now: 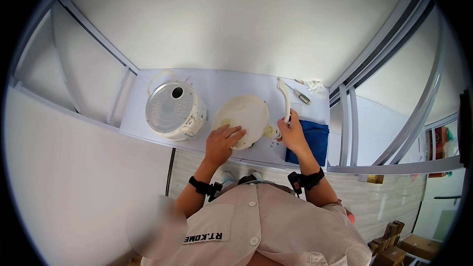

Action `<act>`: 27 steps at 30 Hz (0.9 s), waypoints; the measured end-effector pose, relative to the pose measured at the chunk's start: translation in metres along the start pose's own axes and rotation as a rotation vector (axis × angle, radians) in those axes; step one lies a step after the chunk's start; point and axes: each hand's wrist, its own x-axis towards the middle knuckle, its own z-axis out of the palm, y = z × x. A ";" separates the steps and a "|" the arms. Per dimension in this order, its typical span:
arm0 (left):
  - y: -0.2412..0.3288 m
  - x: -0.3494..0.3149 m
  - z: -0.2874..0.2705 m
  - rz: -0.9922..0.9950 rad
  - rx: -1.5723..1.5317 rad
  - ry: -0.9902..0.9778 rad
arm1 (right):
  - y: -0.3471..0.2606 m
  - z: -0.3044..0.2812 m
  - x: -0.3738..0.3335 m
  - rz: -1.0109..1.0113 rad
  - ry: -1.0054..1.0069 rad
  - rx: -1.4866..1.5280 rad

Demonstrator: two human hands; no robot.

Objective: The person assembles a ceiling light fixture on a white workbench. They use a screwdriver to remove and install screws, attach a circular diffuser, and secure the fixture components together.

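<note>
My left hand [222, 143] rests with its fingers spread on the near left part of a round off-white plastic cover [246, 116], which lies on the table. My right hand [291, 132] is closed round the near end of a curved white handle-like strip [284, 96], which points away from me. Between the cover and that hand sits a small pale yellow ring-shaped part [269, 130]. Several tiny pieces, perhaps screws [274, 143], lie just nearer to me. Left of the cover stands a white cylindrical appliance body [172, 110] with a metallic round face and a dark hole.
A folded blue cloth [311, 140] lies by my right wrist at the table's right. Beyond it are a screwdriver-like tool [301, 97] with a grey-green handle and a crumpled white tissue [315, 86]. Metal frame posts [343, 123] rise at the right edge, with a white wall behind.
</note>
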 end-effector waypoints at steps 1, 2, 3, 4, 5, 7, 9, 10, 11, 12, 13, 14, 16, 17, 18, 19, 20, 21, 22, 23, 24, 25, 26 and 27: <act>-0.003 -0.002 0.004 0.012 0.012 -0.009 | 0.002 -0.003 0.000 0.001 -0.021 -0.034; -0.005 -0.004 0.008 0.010 0.021 -0.011 | 0.004 -0.008 0.001 0.002 -0.041 -0.068; -0.006 -0.005 0.011 0.008 0.031 -0.014 | 0.006 -0.011 0.000 0.005 -0.062 -0.101; -0.006 -0.006 0.014 0.007 0.041 -0.018 | 0.010 -0.011 0.000 -0.028 -0.040 -0.109; -0.007 -0.007 0.017 -0.006 0.038 -0.012 | 0.016 -0.011 0.000 -0.061 -0.019 -0.116; -0.008 -0.005 0.021 -0.027 0.035 0.005 | 0.022 -0.011 0.001 -0.033 -0.018 -0.175; -0.008 -0.004 0.024 -0.052 0.060 0.026 | 0.027 -0.013 0.002 0.094 -0.063 -0.277; -0.007 -0.002 0.024 -0.057 0.074 0.036 | 0.040 -0.014 0.006 0.073 -0.058 -0.343; -0.008 -0.001 0.026 -0.056 0.063 0.036 | 0.061 -0.014 0.010 0.052 -0.052 -0.409; -0.011 -0.001 0.028 -0.058 0.052 0.038 | 0.068 -0.012 0.011 0.033 -0.046 -0.451; -0.014 -0.002 0.030 -0.060 0.041 0.040 | 0.076 -0.011 0.011 0.015 -0.038 -0.494; -0.016 -0.004 0.030 -0.056 0.034 0.015 | 0.084 -0.010 0.011 -0.001 -0.028 -0.512; -0.019 -0.009 0.027 -0.049 0.019 -0.036 | 0.084 -0.007 0.010 -0.017 -0.017 -0.535; -0.020 -0.011 0.027 -0.054 0.010 -0.042 | 0.083 -0.007 0.010 -0.018 -0.015 -0.542; -0.020 -0.014 0.027 -0.059 0.000 -0.049 | 0.082 -0.007 0.010 -0.009 -0.027 -0.542; -0.020 -0.016 0.027 -0.065 -0.010 -0.056 | 0.080 -0.007 0.010 0.000 -0.037 -0.542; -0.021 -0.018 0.027 -0.063 -0.016 -0.046 | 0.077 -0.007 0.013 0.017 -0.059 -0.534; -0.021 -0.019 0.027 -0.060 -0.023 -0.035 | 0.076 -0.006 0.014 0.023 -0.073 -0.533; -0.022 -0.019 0.027 -0.057 -0.030 -0.024 | 0.074 -0.005 0.016 0.030 -0.087 -0.531; -0.022 -0.020 0.027 -0.051 -0.038 -0.018 | 0.073 -0.003 0.017 0.024 -0.094 -0.535; -0.020 -0.018 0.024 -0.046 -0.046 -0.010 | 0.073 -0.001 0.018 0.018 -0.103 -0.540; -0.019 -0.017 0.021 -0.041 -0.053 -0.003 | 0.072 0.001 0.018 -0.008 -0.099 -0.599; -0.018 -0.016 0.019 -0.042 -0.061 -0.006 | 0.071 0.003 0.018 -0.033 -0.096 -0.658; -0.018 -0.015 0.017 -0.041 -0.067 -0.008 | 0.069 0.005 0.018 -0.060 -0.091 -0.715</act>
